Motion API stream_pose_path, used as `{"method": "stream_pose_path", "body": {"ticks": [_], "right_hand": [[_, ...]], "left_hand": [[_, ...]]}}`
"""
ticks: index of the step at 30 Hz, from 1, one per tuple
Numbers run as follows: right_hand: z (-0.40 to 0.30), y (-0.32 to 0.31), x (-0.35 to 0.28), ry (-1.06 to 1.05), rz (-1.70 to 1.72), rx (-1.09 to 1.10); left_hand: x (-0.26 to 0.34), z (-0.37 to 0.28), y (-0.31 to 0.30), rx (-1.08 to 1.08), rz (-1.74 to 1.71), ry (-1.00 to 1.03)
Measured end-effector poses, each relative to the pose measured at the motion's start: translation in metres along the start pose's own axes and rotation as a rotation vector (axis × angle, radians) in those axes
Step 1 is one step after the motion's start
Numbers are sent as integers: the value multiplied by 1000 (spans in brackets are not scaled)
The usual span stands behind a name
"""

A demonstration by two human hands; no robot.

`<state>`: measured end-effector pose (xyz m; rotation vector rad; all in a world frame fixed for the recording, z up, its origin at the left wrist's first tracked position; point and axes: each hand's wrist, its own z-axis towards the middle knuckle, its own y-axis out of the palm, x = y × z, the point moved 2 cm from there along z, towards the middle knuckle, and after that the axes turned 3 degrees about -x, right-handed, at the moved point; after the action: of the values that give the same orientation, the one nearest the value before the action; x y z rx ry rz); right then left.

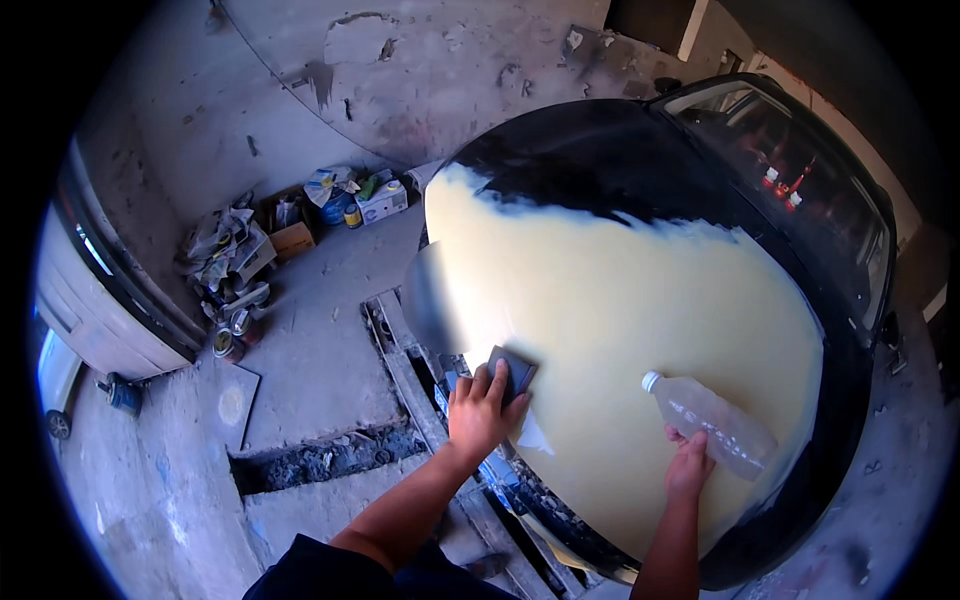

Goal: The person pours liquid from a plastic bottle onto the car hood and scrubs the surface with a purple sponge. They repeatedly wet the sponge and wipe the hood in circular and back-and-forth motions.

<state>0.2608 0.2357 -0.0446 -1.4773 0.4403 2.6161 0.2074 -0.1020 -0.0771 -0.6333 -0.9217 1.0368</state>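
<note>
A car hood (637,292) lies before me, mostly coated in cream-yellow body filler, with black paint around the far and right edges. My left hand (480,416) holds a dark grey sanding block (514,371) against the coated surface near the hood's front edge, the index finger stretched along its top. Just below the block is a pale bare patch (535,436) in the coating. In my right hand (688,461) is a translucent plastic bottle (716,427) with a white cap (650,381). The bottle tilts over the hood's right part, cap toward the left; whether it touches the surface I cannot tell.
The windshield (787,180) rises at upper right. Metal rails (420,382) and a debris-filled floor pit (330,459) lie left of the car. Boxes (384,201), crumpled paper (221,240) and paint cans (228,345) stand by the wall. A dark board (234,405) lies on the floor.
</note>
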Motion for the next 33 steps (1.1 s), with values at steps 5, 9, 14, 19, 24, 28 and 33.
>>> {"method": "stream_pose_path", "body": {"ticks": [5, 9, 14, 19, 24, 28, 33], "right_hand": [[-4, 3, -3, 1, -47, 12], [3, 18, -6, 27, -44, 25], [4, 9, -8, 12, -68, 11], [1, 8, -12, 16, -66, -2], [0, 26, -17, 34, -82, 40], [1, 11, -10, 55, -121, -40], [1, 11, -14, 68, -103, 27]], "left_hand": [[-22, 113, -9, -204, -79, -237], [-51, 150, -13, -225, -26, -211], [10, 50, 4, -10, -11, -31], [42, 18, -3, -74, 16, 49], [-5, 154, -6, -244, 36, -132], [10, 140, -4, -227, 50, -189], [71, 5, -5, 1, -59, 171]]}}
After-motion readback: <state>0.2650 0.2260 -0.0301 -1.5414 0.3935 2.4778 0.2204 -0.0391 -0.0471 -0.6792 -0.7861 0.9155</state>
